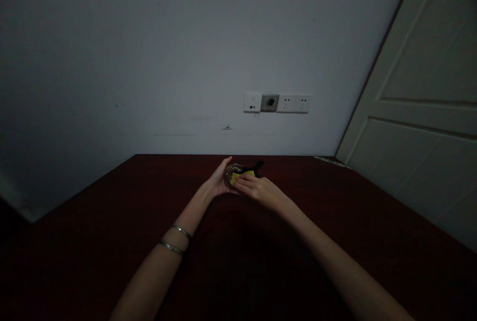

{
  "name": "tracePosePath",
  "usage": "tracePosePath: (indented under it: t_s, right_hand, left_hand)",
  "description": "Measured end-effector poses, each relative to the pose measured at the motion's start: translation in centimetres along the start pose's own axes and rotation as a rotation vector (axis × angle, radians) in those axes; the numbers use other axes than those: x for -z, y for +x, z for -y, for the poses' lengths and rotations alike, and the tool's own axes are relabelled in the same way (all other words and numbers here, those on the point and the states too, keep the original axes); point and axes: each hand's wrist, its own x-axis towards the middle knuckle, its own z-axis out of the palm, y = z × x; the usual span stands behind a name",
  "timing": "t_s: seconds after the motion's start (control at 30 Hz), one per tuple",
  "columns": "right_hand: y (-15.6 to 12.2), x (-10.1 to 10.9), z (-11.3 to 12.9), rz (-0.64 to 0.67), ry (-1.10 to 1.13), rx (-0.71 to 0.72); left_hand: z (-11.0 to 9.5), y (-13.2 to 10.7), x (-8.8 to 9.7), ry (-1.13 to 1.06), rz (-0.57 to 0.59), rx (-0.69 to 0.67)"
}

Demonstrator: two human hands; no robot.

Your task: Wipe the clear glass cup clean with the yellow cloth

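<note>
- L hand (pixel 218 182): grip half closed, cupped round the left side of a small round dish (pixel 229 173). It looks glassy, but the pic is too dim to be sure.
- R hand (pixel 261 191): fingers lie on a yellow piece (pixel 235 178) at the dish. Can't tell whether the grip pinches it or only presses on it.
- Dish sits on the dark red counter (pixel 335 221), mid-width, towards the far edge and near the wall. A black piece (pixel 258 165) pokes out behind it, just beyond the R fingers.
- Risk 1: the dish skates on the smooth counter if the R hand pushes harder than the L cup holds. It could then run towards the wall side.
- Risk 2: if it is glass, a tilt under uneven press could tip it and knock the rim on the counter, which may chip it.
- Risk 3: the yellow piece may slip or tear if it is dragged with flat fingers and no real pinch.
- Risk 4: the black piece is prob loose, and a nudge from the R hand may send it off behind the dish.
- Risk 5: low light and both arms at full reach mean poor sight of the contact and less control.
- The bangles (pixel 177 239) on the L wrist sit well back from the dish and look unlikely to snag.
</note>
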Motion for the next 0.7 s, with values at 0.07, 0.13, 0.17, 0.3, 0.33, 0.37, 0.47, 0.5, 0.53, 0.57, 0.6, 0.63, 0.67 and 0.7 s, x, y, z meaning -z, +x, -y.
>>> tracePosePath:
  t_s: [0.07, 0.13, 0.17, 0.3, 0.33, 0.37, 0.47, 0.5, 0.53, 0.57, 0.6, 0.63, 0.67, 0.7]
  right_hand:
    - [0.2, 0.1, 0.2, 0.015, 0.020, -0.039]
    - [0.6, 0.3, 0.5, 0.035, 0.049, -0.105]
    - [0.9, 0.5, 0.7, 0.044, 0.067, -0.143]
    - [1.8, 1.4, 1.9, 0.078, 0.119, -0.289]
    - [1.9, 1.5, 2.3, 0.090, 0.127, -0.319]
    - [2.0, 1.6, 2.6, 0.099, 0.136, -0.347]
    - [2.3, 1.4, 3.5, 0.108, 0.184, -0.412]
    - [2.4, 1.2, 3.8, 0.099, 0.208, -0.427]
    - [2.6, 0.9, 4.0, 0.083, 0.233, -0.439]
    - [2.7, 0.7, 4.2, 0.058, 0.258, -0.448]
    - [2.9, 0.5, 4.4, 0.029, 0.282, -0.455]
    - [3.1, 0.4, 4.6, -0.004, 0.305, -0.465]
    - [3.2, 0.4, 4.7, -0.035, 0.328, -0.483]
    - [3.4, 0.4, 4.8, -0.057, 0.354, -0.504]
  left_hand:
    - [-0.1, -0.2, 0.0, 0.097, -0.048, 0.023]
    - [0.1, -0.2, 0.1, 0.134, -0.089, -0.012]
    - [0.2, -0.1, 0.1, 0.124, -0.095, -0.036]
    - [1.0, 0.2, 0.5, -0.019, -0.058, -0.177]
    - [1.2, 0.3, 0.5, -0.050, -0.045, -0.215]
    - [1.2, 0.3, 0.5, -0.074, -0.036, -0.251]
    - [1.3, 0.3, 0.3, -0.133, -0.019, -0.315]
    - [1.3, 0.3, 0.1, -0.148, -0.018, -0.331]
    - [1.3, 0.3, -0.1, -0.161, -0.017, -0.351]
    - [1.3, 0.3, -0.3, -0.168, -0.019, -0.374]
    - [1.4, 0.4, -0.5, -0.168, -0.020, -0.400]
    - [1.5, 0.5, -0.7, -0.164, -0.022, -0.429]
    - [1.6, 0.5, -0.9, -0.160, -0.022, -0.459]
    - [1.8, 0.5, -1.1, -0.161, -0.020, -0.489]
